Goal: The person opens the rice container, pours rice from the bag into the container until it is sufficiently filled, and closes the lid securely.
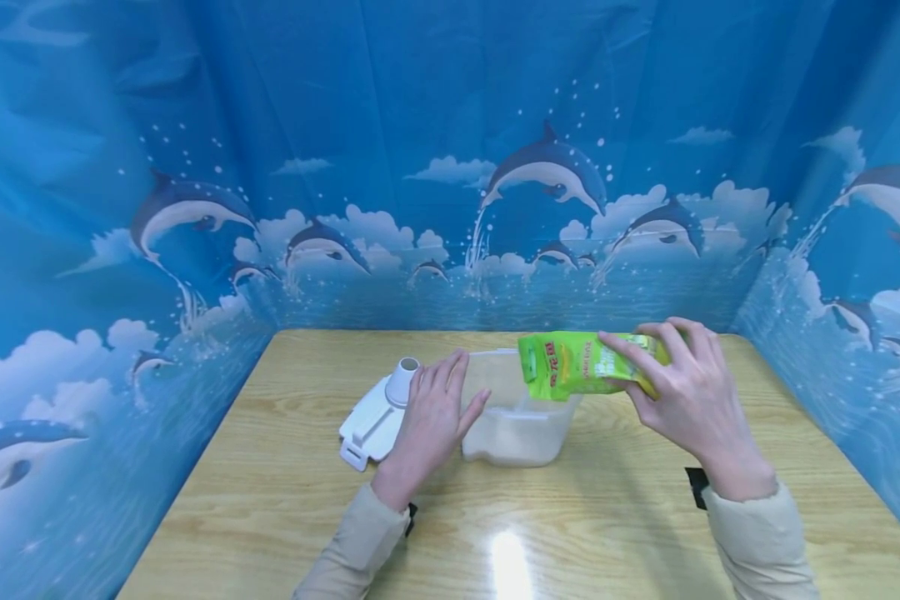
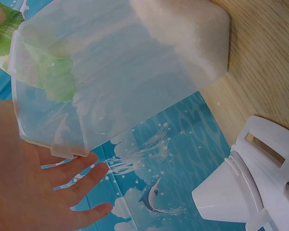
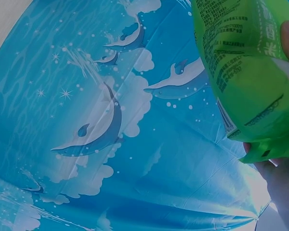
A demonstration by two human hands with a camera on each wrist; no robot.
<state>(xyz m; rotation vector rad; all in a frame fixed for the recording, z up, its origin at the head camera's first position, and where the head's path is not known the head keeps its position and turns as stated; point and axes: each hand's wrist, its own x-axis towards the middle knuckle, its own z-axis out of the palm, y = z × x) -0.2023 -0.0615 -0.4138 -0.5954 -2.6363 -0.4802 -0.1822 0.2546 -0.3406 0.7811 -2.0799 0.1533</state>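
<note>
With our right hand we grip the bright green printed plastic bag, long axis nearly level, its free end above the right side of the translucent boxy plastic container; our left hand, nearer, extends loose fingers by its left rim

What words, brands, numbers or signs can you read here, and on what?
"米": on the bag, in the right wrist view.
Red characters and small dark print, same bag: too blurred or small to read.
Box and lid: no text visible.
</note>
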